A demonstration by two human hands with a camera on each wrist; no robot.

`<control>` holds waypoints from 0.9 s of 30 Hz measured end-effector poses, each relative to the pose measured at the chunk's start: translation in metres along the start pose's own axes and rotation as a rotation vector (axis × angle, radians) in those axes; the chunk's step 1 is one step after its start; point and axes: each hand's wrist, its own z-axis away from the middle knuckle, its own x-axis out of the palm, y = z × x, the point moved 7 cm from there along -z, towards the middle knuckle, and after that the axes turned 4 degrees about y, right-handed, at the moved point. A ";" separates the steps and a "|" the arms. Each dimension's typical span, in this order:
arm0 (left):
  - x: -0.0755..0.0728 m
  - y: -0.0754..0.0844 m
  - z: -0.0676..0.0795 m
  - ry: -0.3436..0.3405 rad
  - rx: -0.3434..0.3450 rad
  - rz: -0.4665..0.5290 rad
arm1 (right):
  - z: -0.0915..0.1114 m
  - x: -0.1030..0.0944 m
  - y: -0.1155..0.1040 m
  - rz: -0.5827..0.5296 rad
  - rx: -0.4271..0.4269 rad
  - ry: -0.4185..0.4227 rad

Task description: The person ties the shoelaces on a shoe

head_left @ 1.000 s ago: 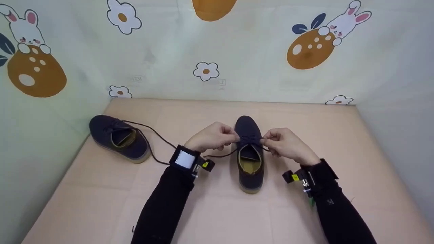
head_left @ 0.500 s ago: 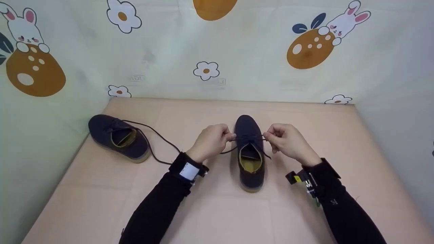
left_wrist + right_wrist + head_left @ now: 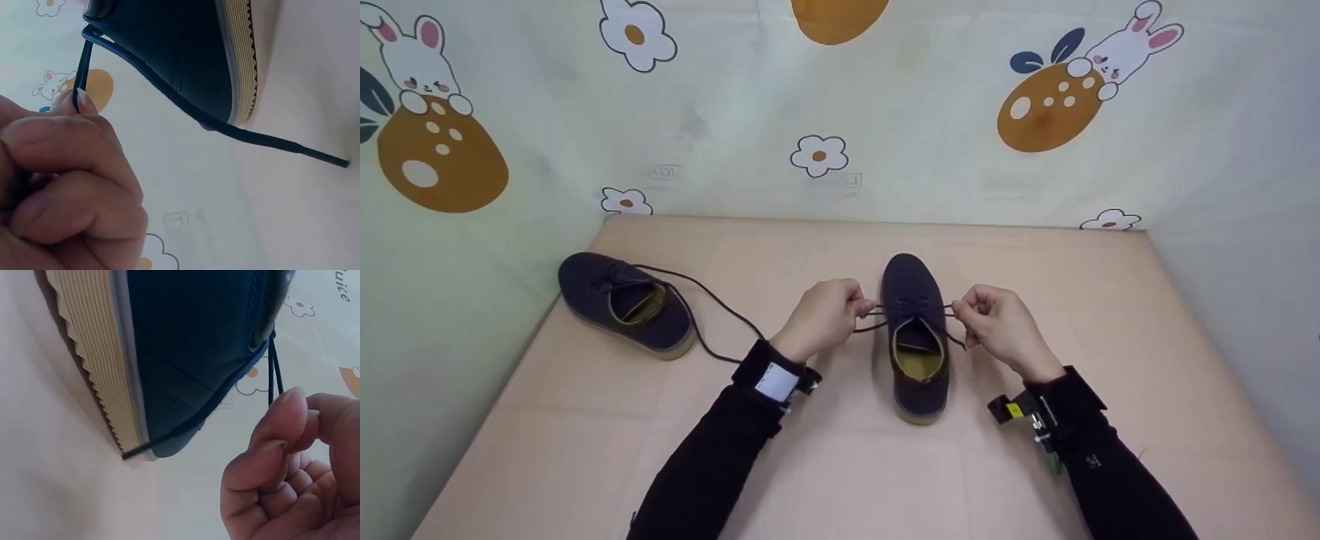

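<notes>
A dark navy lace-up shoe [image 3: 911,281] points away from me, its toe toward the back wall. At its left side my left hand [image 3: 823,319] pinches a doubled stretch of shoelace [image 3: 82,70]; fingers curl beneath the thumb. My right hand [image 3: 999,326] pinches a matching doubled strand [image 3: 274,374] between thumb and forefinger on the other side. Both strands run taut from the knot area over the tongue. A loose lace end [image 3: 270,139] trails on the left, and another loose end [image 3: 169,433] hangs along the right side.
A second navy shoe [image 3: 600,292] sits at the table's left edge, angled, with its long laces [image 3: 712,296] running toward my left wrist. Behind the pinkish table cover [image 3: 840,480] rises a patterned curtain [image 3: 735,112].
Both hands have drawn apart sideways, away from the shoe. Doubled lace strands now show stretched on either side. The shoes stay about where they were.
</notes>
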 end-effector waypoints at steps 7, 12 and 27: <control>0.005 -0.004 -0.002 -0.047 0.001 0.054 | 0.002 -0.001 0.001 -0.035 -0.015 -0.054; 0.004 -0.007 -0.003 -0.052 0.004 0.080 | 0.003 0.002 -0.003 -0.010 -0.032 -0.092; 0.000 -0.006 -0.002 -0.055 0.008 0.083 | 0.000 -0.002 -0.004 0.071 -0.053 -0.015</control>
